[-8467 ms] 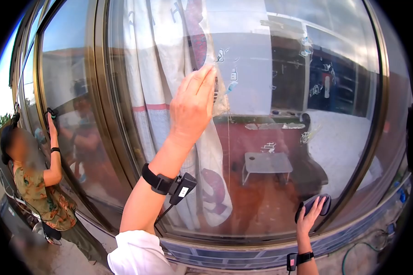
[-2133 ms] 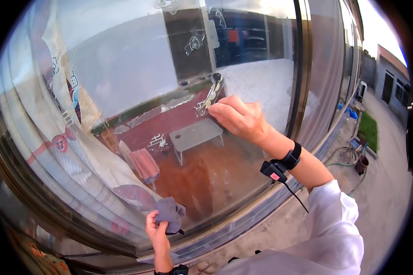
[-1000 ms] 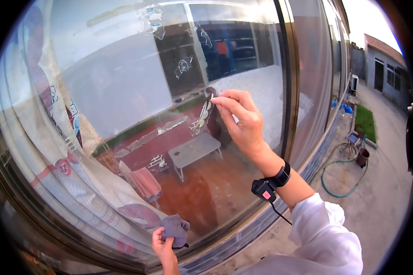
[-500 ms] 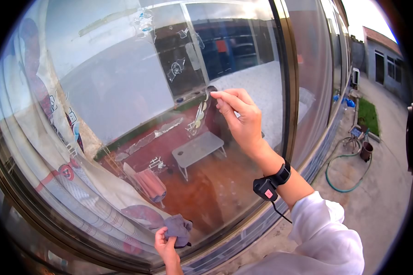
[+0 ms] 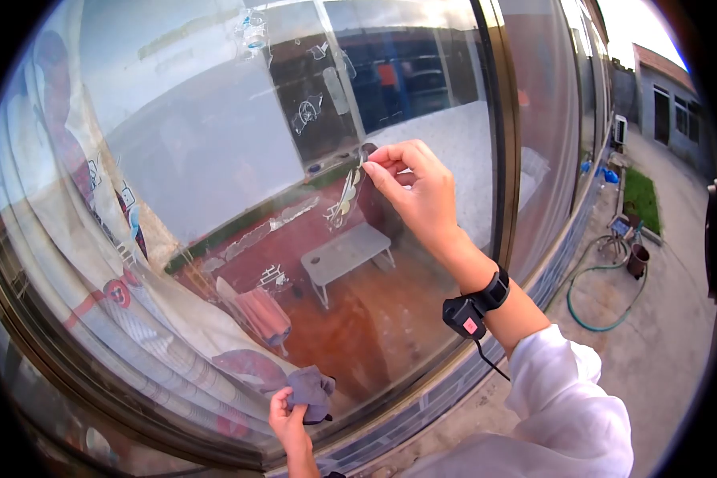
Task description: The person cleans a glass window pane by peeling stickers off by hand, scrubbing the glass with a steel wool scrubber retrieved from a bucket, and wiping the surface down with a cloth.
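My right hand (image 5: 418, 187) is raised at the window glass (image 5: 215, 151), thumb and forefinger pinched together at the upper end of a peeling, see-through sticker (image 5: 342, 203). The sticker is a narrow strip with pale round marks, and its lower part lies against the pane. A black band with a small box (image 5: 464, 316) and a cable sits on my right wrist. Low at the bottom of the pane, my left hand (image 5: 288, 418) grips a bunched grey-purple cloth (image 5: 311, 393).
Other sticker scraps (image 5: 307, 114) and residue cling to the glass. Behind it are a patterned curtain (image 5: 159, 327) and a small folding table (image 5: 346, 253). The dark window frame (image 5: 502, 159) stands at right. A green hose (image 5: 573, 307) and bucket (image 5: 637, 260) are on the concrete.
My right thumb has moved up to meet the forefinger at the sticker's top, and the other fingers have curled in. My left hand still holds the cloth low by the pane.
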A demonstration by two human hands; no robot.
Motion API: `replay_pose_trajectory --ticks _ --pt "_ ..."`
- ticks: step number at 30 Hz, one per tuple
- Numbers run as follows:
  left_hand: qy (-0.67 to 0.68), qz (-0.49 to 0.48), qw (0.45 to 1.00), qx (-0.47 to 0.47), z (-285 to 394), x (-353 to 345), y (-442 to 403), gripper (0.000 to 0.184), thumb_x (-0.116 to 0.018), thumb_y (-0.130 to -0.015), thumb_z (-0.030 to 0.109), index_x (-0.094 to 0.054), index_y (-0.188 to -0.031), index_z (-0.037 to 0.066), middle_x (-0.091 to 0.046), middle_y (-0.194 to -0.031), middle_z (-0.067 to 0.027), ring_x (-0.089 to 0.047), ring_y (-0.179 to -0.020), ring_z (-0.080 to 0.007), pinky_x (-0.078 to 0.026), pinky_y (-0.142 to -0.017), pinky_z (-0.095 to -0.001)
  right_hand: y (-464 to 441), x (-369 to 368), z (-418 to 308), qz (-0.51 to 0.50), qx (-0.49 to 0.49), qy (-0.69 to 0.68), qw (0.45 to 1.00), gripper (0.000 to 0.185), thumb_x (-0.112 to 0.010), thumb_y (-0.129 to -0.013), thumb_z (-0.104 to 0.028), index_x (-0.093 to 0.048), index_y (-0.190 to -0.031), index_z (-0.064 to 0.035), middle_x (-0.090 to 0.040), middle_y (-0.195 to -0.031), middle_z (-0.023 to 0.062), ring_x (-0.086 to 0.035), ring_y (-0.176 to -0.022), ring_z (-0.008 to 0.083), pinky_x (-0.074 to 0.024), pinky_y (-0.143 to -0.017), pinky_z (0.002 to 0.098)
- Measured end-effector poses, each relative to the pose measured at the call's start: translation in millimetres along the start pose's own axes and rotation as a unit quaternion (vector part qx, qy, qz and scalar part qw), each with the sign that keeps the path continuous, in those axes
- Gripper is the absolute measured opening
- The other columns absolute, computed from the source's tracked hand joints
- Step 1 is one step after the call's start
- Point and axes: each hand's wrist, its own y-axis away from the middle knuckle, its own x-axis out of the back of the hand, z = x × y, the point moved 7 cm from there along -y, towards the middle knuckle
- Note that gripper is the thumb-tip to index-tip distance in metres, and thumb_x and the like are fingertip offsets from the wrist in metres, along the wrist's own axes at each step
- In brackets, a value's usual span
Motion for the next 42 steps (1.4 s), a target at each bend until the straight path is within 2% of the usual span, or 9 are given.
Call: replay_pose_trajectory --ticks 12,16,18,22,28,32,36,40,42 --pt "-0.009 0.001 1.0 -0.006 -3.3 4.4 -4.3 0.034 -0.06 -0.077 -0.016 -0.058 -0.108 -0.003 -0.067 -0.099 -0.0081 -0.063 -0.089 -0.0129 -0.049 -0.083 -0.0262 34.2 -1.0 1.9 -0.086 0.03 -0.044 0.995 0.009 -0.072 -0.081 -0.004 -0.063 -0.084 -0.0009 -0.062 -0.089 0.0057 -0.06 -0.075 0.0106 -0.0492 -0.061 0.0225" --pt "-0.019 0.015 1.0 -0.005 -4.2 5.2 -3.4 0.034 -0.059 -0.077 -0.016 -0.058 -0.109 -0.003 -0.067 -0.1 -0.0089 -0.063 -0.09 -0.0129 -0.049 -0.083 -0.0264 80.0 -18.9 -1.9 -0.317 0.129 0.014 0.94 0.016 -0.074 -0.076 -0.001 -0.061 -0.086 -0.0014 -0.063 -0.097 0.0097 -0.062 -0.079 0.0165 -0.0511 -0.064 0.0256" --pt "-0.018 0.0 1.0 -0.006 -3.1 1.8 -3.3 0.035 -0.058 -0.077 -0.016 -0.058 -0.11 -0.003 -0.066 -0.1 -0.0081 -0.062 -0.089 -0.0122 -0.048 -0.082 -0.0257 68.0 -2.8 -19.4 -0.074 0.097 0.027 0.992 0.023 -0.07 -0.077 0.001 -0.06 -0.097 -0.0038 -0.062 -0.107 0.0102 -0.063 -0.083 0.0196 -0.052 -0.065 0.028" --pt "-0.019 0.004 1.0 -0.011 -1.2 -1.4 -0.3 0.036 -0.057 -0.077 -0.015 -0.059 -0.111 -0.002 -0.065 -0.099 -0.0068 -0.061 -0.089 -0.0114 -0.048 -0.081 -0.0248 63.4 -19.2 -28.1 -0.095 0.154 0.169 0.969 0.06 -0.071 -0.078 -0.01 -0.05 -0.134 -0.0077 -0.043 -0.143 0.0164 -0.042 -0.13 0.0353 -0.0354 -0.105 0.0458" --pt "-0.016 0.001 1.0 -0.005 -0.3 -3.3 1.7 0.036 -0.058 -0.079 -0.015 -0.059 -0.112 -0.002 -0.064 -0.1 -0.0054 -0.061 -0.09 -0.0108 -0.048 -0.081 -0.0245 191.2 -92.6 -71.0 -0.492 0.327 -0.029 0.807 0.055 -0.071 -0.079 -0.029 -0.054 -0.131 -0.0171 -0.041 -0.146 0.0039 -0.032 -0.14 0.0232 -0.0232 -0.114 0.0464" --pt "-0.023 -0.006 1.0 0.007 0.8 -3.6 0.5 0.035 -0.058 -0.079 -0.015 -0.059 -0.112 -0.002 -0.064 -0.1 -0.0056 -0.061 -0.09 -0.0109 -0.048 -0.081 -0.0249 127.8 -92.0 -65.3 -0.342 0.313 0.161 0.872 0.058 -0.07 -0.081 -0.029 -0.052 -0.135 -0.0161 -0.041 -0.148 0.0063 -0.032 -0.14 0.0265 -0.0206 -0.112 0.0529" --pt "-0.033 -0.012 0.999 0.007 -1.5 -4.6 3.3 0.035 -0.058 -0.079 -0.015 -0.059 -0.111 -0.002 -0.065 -0.101 -0.0059 -0.061 -0.091 -0.0109 -0.048 -0.082 -0.0246 29.5 -46.8 -28.1 -0.012 0.143 0.208 0.968 0.062 -0.067 -0.084 -0.023 -0.046 -0.141 -0.0137 -0.034 -0.152 0.0115 -0.027 -0.141 0.0366 -0.0199 -0.108 0.0589" --pt "-0.02 -0.017 1.0 -0.009 2.0 -10.5 5.7 0.032 -0.059 -0.08 -0.014 -0.059 -0.109 -0.001 -0.065 -0.099 -0.0055 -0.06 -0.089 -0.0111 -0.047 -0.083 -0.025 138.6 -87.0 -79.3 -0.412 0.352 0.054 0.839 0.043 -0.07 -0.08 -0.028 -0.062 -0.119 -0.0119 -0.041 -0.147 0.008 -0.031 -0.139 0.0281 -0.0208 -0.111 0.0582" --pt "-0.022 0.001 1.0 -0.013 0.9 -2.9 7.7 0.034 -0.057 -0.081 -0.013 -0.055 -0.113 0.001 -0.064 -0.103 -0.0059 -0.06 -0.092 -0.0123 -0.047 -0.084 -0.0259 187.8 -70.4 -60.3 -0.619 0.187 -0.105 0.755 0.027 -0.064 -0.088 -0.027 -0.07 -0.079 -0.0022 -0.07 -0.101 0.0078 -0.067 -0.087 0.0248 -0.0523 -0.079 0.0375"
